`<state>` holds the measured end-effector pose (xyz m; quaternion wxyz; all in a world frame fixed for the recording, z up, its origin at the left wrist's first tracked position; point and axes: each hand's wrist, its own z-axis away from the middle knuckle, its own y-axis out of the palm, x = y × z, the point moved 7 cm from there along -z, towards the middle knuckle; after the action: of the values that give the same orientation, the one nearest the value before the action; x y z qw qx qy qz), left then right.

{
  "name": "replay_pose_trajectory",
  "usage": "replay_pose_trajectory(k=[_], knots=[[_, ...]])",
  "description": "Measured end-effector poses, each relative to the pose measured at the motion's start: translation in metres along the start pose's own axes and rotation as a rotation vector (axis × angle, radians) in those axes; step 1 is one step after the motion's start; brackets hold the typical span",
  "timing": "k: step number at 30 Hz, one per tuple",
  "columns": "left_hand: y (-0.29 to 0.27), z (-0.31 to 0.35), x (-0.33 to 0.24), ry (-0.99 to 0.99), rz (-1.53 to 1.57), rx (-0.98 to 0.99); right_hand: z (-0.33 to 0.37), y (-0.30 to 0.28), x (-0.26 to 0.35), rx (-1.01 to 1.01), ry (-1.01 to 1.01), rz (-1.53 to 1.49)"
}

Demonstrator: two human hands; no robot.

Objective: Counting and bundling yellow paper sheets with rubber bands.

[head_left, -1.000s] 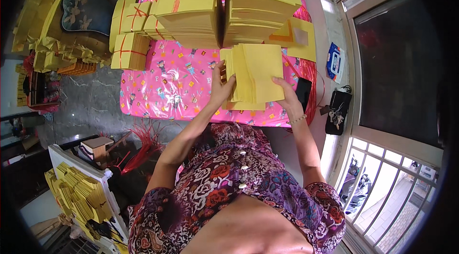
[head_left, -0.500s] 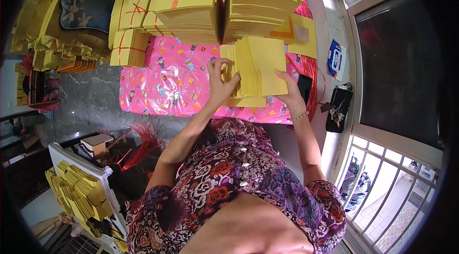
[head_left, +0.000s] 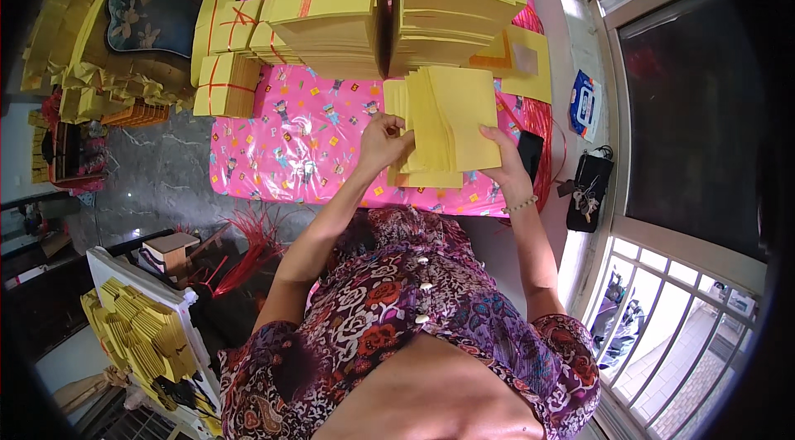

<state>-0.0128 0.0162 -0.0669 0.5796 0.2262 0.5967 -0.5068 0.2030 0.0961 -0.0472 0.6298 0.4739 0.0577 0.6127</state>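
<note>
Table (head_left: 273,142): pink patterned cover, tall yellow paper stacks (head_left: 381,18) behind.
Hands: your left hand (head_left: 383,144) and right hand (head_left: 507,171) grip fanned yellow sheets (head_left: 447,121).
Handling: light, floppy, slippery; likely best pinched at both lower edges.

A home workroom: bundled yellow paper stacks (head_left: 331,9) crowd a pink-clothed table (head_left: 315,142).
</note>
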Motion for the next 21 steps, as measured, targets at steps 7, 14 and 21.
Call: replay_pose_trajectory(k=[7,14,21], knots=[[0.002,0.003,0.019,-0.023,0.267,0.024,-0.001,0.009,-0.008,0.013,0.005,0.187],[0.007,0.008,0.032,-0.08,0.489,0.163,0.007,0.029,-0.016,0.019,0.014,0.345],[-0.001,0.009,0.03,-0.317,0.746,0.004,0.003,0.043,-0.016,-0.029,-0.04,0.488]])
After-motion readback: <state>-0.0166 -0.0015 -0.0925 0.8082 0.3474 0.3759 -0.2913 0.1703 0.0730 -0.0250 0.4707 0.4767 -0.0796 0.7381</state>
